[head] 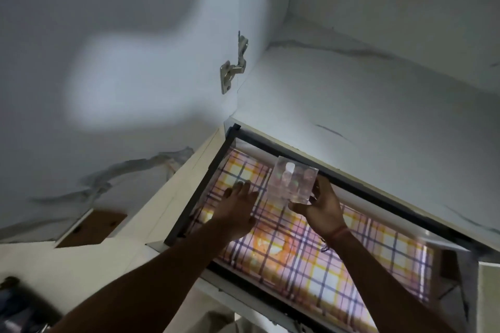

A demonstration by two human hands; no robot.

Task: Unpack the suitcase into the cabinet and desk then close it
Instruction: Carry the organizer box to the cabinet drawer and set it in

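A pulled-out drawer (pixel 200 192) of the white cabinet has a checked liner (pixel 311 249) in orange, purple and white on its bottom. My right hand (pixel 322 211) holds a clear plastic box (pixel 293 182) with small bottles inside, just above the far left part of the liner. My left hand (pixel 238 205) lies flat on the liner beside the box, fingers spread and holding nothing. At the bottom left edge a dark shape (pixel 19 303) shows; whether it is the suitcase I cannot tell.
The open cabinet door (pixel 108 62) stands at the left, with a metal hinge (pixel 234 67) at its edge. A white marbled shelf (pixel 365 121) lies above the drawer. A brown cut-out panel (pixel 92 230) sits at the lower left.
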